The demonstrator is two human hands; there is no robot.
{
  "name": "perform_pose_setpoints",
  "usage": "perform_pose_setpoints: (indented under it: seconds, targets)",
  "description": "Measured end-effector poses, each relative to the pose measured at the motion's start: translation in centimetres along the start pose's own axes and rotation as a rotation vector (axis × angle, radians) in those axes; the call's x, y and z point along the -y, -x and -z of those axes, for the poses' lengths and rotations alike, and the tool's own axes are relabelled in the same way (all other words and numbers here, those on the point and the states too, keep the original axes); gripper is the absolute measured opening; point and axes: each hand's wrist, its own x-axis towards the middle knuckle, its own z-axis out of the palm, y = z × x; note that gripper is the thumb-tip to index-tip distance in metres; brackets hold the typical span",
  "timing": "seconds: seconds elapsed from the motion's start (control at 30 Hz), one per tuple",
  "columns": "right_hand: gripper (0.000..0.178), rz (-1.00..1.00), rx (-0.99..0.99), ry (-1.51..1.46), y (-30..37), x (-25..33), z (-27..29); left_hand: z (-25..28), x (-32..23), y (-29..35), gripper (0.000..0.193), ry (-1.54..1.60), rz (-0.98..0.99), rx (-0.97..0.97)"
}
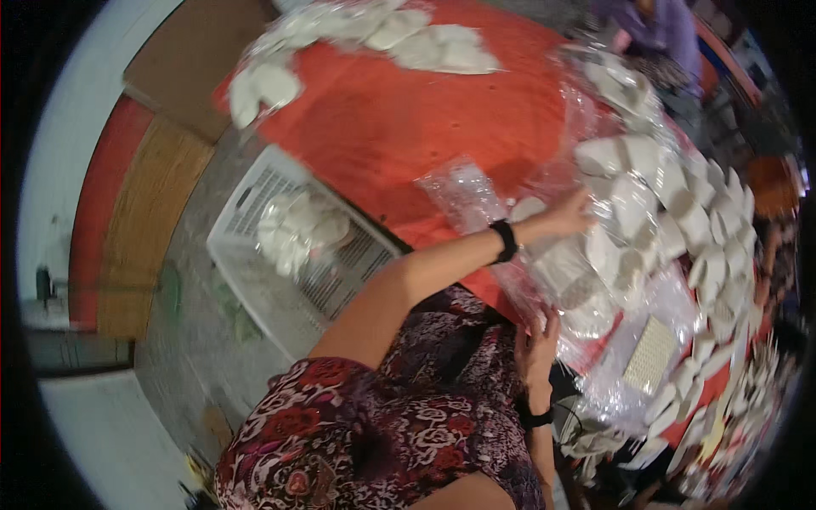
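Floral sleeve (399, 416) nearest; left hand (568, 217) reaches far right, fingers spread on white moulded pieces (654, 195), right hand (535, 344) pinching clear plastic bag (544, 280): best keep its mouth held wide.

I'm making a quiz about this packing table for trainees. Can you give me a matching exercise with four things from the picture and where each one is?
Things:
1. left hand
2. right hand
3. white basket
4. clear plastic bag

Places:
A. on the floor left of the red table, with white pieces inside
B. lying flat on the red cloth, just left of the left wrist
C. stretched out to the heap of white pieces
D. close to the body, at the table's near edge, against crinkled plastic wrap

Pairs: 1-C, 2-D, 3-A, 4-B
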Motion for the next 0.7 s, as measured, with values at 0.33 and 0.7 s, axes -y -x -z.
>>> perform_pose_setpoints:
  seconds: [0.33, 0.7]
  targets:
    - [0.041, 0.126, 0.210, 0.044, -2.4, 3.7, 1.3, 8.9, -2.9, 9.1, 0.035, 0.062, -0.070, -0.253]
    - [0.066, 0.076, 0.258, 0.263, -3.8, 2.8, -4.7, 19.8, 1.3, 25.8, 0.042, -0.233, 0.360, -0.224]
